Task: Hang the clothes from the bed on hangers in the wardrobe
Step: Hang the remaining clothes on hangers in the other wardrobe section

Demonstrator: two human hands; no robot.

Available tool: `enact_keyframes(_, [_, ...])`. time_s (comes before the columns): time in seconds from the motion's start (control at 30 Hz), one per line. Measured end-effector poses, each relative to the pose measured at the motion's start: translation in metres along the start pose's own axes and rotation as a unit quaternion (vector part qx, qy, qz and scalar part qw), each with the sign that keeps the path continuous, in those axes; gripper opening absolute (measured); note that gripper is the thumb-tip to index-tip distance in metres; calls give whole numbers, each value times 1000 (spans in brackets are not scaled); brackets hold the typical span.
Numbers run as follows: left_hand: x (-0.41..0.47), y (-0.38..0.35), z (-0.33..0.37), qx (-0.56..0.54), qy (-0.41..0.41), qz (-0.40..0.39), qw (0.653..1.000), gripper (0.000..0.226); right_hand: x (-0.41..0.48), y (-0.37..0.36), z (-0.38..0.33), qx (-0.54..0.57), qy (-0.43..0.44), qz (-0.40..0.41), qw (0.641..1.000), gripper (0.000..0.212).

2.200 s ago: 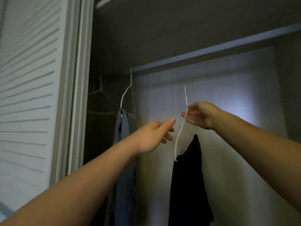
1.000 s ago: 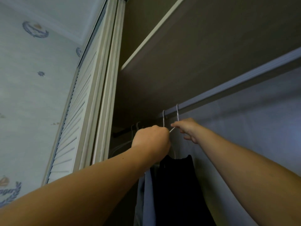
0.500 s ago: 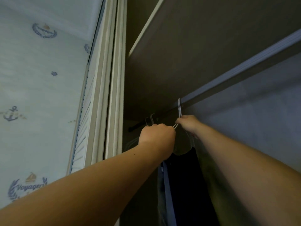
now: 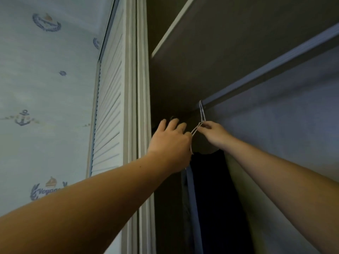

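Pale blue wallpaper (image 4: 45, 88) w/ nautical prints, an anchor (image 4: 23, 118) among them, fills the left. Beside it are a white louvred door (image 4: 110, 110) and the wardrobe frame (image 4: 141, 88). Inside it's dim: brown shelf (image 4: 238, 37) overhead, grey-blue rail (image 4: 275, 65) running under it, up to the right.

The white wire hanger (image 4: 201, 114) sits near the rail's left end, hook over the bar. The thin wire looks doubled at the neck; I can't tell if that's one hanger or two. A black garment (image 4: 211, 189) hangs straight down from it, neckline curve showing just below the hands, fabric too dark for detail. Against its left side hangs a grey-blue garment (image 4: 190, 198), only a narrow strip visible.

The right hand (image 4: 214, 134) is at the hanger's neck, its fingers (image 4: 206, 127) curled, pinching the twisted wire just under the hook. The left hand (image 4: 170, 143) is level w/ it, just to the left. Its fingers (image 4: 173, 123) are raised and loosely spread, and the hanger's sloping arm runs along the thumb side. The thumb's hidden, so I can't tell whether that hand has hold of the wire or only touches it.
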State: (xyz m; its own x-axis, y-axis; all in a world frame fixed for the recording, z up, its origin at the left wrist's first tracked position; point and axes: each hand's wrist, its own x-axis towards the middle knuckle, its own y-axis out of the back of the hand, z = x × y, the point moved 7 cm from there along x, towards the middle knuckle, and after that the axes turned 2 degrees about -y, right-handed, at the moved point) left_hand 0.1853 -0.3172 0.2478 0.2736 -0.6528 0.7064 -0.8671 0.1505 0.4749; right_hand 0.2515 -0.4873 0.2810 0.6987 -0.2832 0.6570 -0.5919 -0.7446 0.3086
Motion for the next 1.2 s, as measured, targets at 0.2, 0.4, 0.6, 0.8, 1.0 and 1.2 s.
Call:
enact_keyframes(0.2, [-99, 29, -34, 35, 42, 36, 998, 67, -111, -34, -24, -8, 47, 24, 999, 56])
enact_keyframes(0.4, [-237, 37, -78, 21, 83, 13, 996, 71, -240, -118, -41, -76, 105, -31, 991, 59])
enact_keyframes(0.6, [-401, 42, -124, 18, 160, -63, 985, 73, -360, -237, -73, -133, 162, -131, 969, 64])
enact_keyframes(0.8, [-597, 72, -140, -9, 291, -147, 945, 75, -500, -351, -119, -100, 215, -252, 938, 66])
enact_keyframes(1.0, [-798, 136, -141, 22, 435, -246, 866, 76, -644, -456, -172, -61, 273, -382, 881, 69])
enact_keyframes(1.2, [-963, 220, -110, 70, 567, -331, 751, 78, -788, -535, -236, -1, 339, -496, 800, 68])
